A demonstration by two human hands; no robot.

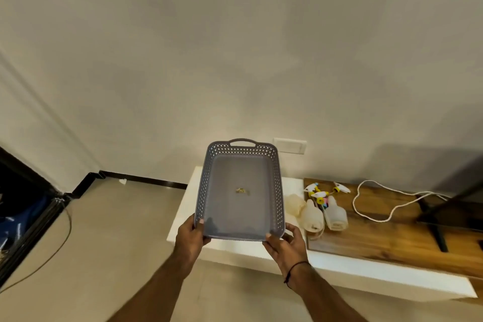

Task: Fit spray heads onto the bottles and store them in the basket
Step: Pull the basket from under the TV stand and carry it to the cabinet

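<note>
Basket (209, 185) first: I hold the grey perforated basket up in front of me, above the left end of the white surface (230, 246), tipped so its open side faces me and I can see that nothing lies in it but a small label on the floor, too blurred to read. My left hand (190, 236) grips the near left corner, thumb curled over the rim, and my right hand (286, 239) grips the near right corner the same way; I judge that two hands at the corners keep the wide tray level as I bring it to the surface. The bottles (322, 213) lie on their sides toward the back of the surface, at the left edge of its wooden part (386, 238), just right of the basket. The spray heads (322, 192) with yellow nozzles lie loose in a cluster right behind them, apparently not yet fitted. No brand or writing shows on them. A white cord (376, 204) loops farther right on the wooden part.
</note>
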